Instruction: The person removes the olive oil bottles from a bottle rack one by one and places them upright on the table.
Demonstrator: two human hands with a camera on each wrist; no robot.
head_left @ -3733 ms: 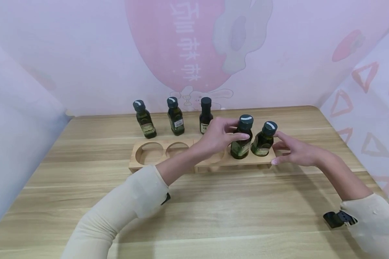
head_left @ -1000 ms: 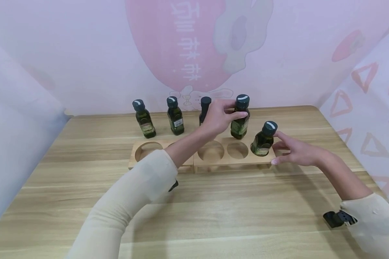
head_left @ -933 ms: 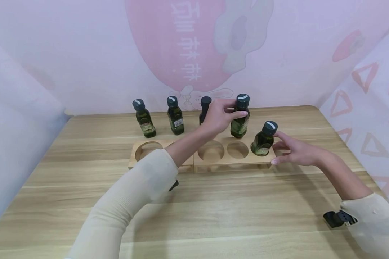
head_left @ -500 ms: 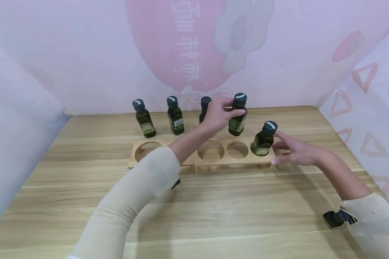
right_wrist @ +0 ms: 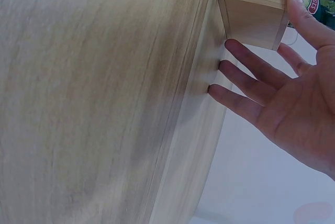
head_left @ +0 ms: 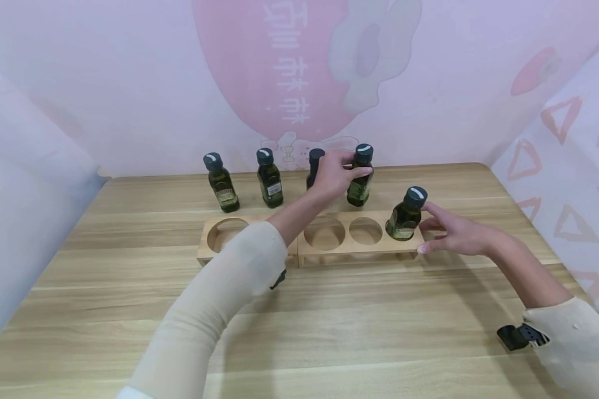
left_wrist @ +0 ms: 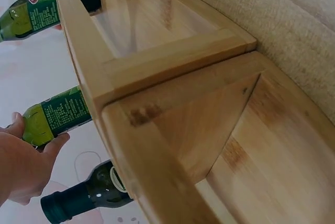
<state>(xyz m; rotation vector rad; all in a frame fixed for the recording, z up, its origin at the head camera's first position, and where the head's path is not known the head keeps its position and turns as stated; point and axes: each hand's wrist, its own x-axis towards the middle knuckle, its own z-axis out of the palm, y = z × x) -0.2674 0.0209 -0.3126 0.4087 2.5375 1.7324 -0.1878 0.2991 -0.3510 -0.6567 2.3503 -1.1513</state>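
In the head view my left hand (head_left: 331, 174) grips a green olive oil bottle (head_left: 360, 189) by its upper part, thumb in front. It is upright behind the wooden rack (head_left: 299, 235); I cannot tell whether its base touches the table. The left wrist view also shows that hand (left_wrist: 26, 166) around the bottle (left_wrist: 65, 111). My right hand (head_left: 454, 233) rests at the rack's right end, thumb at the front corner. Its fingers are spread and fairly straight in the right wrist view (right_wrist: 277, 88). Another oil bottle (head_left: 404, 219) sits in the rightmost hole.
Two green oil bottles (head_left: 223, 185) (head_left: 270, 180) stand behind the rack's left half. A slimmer dark bottle (head_left: 315, 163) is partly hidden behind my left hand. The rack has several round holes. A patterned curtain (head_left: 155, 100) rises behind the wooden table (head_left: 359, 332).
My left hand has lifted the oil bottle from the hole second from the right and moved it behind the rack, then slightly leftward. The right hand has stayed put.
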